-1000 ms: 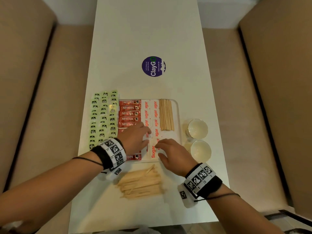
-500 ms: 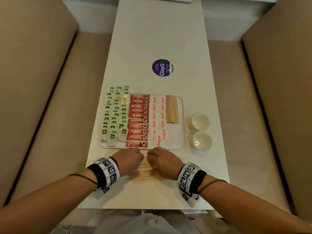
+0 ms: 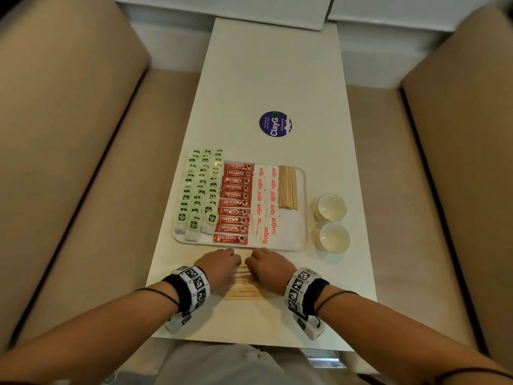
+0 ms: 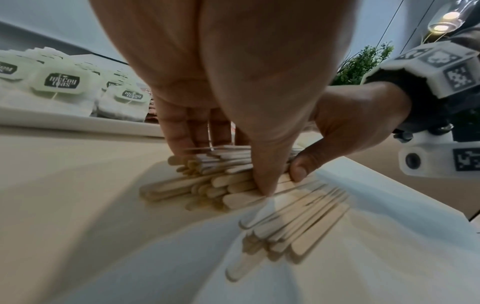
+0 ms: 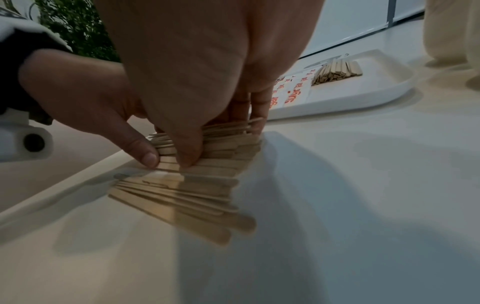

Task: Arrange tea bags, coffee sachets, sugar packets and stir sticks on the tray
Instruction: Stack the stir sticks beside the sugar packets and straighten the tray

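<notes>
The white tray (image 3: 303,241) holds rows of green tea bags (image 3: 200,190), red coffee sachets (image 3: 236,202), white sugar packets (image 3: 266,201) and a neat bunch of stir sticks (image 3: 288,187). In front of it, a loose pile of stir sticks (image 3: 244,291) lies on the table. My left hand (image 3: 231,262) and right hand (image 3: 255,261) meet over that pile. Both pinch one bundle of sticks (image 4: 228,179) between thumb and fingers. In the right wrist view the bundle (image 5: 228,144) sits under my right thumb, and more sticks (image 5: 187,201) lie flat nearer me.
Two white cups (image 3: 331,208) (image 3: 334,238) stand right of the tray. A purple round sticker (image 3: 275,124) is further up the narrow white table (image 3: 266,65). Beige sofas flank both long sides. The table's near edge is just behind my wrists.
Both hands left the sugar packets on the tray and came back to the loose stir sticks in front of it, where they now grip a bundle. The head view has tilted.
</notes>
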{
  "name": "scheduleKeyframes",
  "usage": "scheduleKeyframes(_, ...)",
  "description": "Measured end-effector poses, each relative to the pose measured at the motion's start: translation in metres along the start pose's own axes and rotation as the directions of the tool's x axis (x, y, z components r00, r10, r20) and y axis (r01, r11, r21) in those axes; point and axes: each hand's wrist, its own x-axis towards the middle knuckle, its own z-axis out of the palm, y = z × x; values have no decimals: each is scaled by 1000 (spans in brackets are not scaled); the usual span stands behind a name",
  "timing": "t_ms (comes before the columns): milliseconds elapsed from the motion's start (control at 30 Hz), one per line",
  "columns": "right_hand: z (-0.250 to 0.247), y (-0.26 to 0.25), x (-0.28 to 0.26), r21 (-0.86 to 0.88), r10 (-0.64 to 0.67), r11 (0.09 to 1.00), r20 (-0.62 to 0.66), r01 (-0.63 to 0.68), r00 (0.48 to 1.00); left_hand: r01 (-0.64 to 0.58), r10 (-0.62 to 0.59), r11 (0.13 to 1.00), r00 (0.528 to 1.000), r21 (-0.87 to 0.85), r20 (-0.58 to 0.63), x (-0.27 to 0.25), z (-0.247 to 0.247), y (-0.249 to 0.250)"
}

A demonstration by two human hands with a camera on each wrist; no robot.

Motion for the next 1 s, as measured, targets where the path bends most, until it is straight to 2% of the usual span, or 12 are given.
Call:
scheduleKeyframes(233,-7,1,4,-5,16,1000,69,-16,998,11,-11,1000,1000,-13,12,4,-4,2)
scheduleKeyframes(467,-10,1,4,3,39,999,87,-40,995,-18,19,999,999,49,-32,7,-8,7)
scheduleKeyframes(633,-10,-1,3,-54,41,998,93,-36,995,8,-9,999,1000,54,19,10,-5,8)
scheduleKeyframes(767,-14,-2,3,-68,47,997,111,-40,993,-15,8,996,996,87,86,10,-2,6)
scheduleKeyframes(1000,-25,-6,2,-76,37,997,75,-31,996,-17,11,998,995,55,95,7,-8,4)
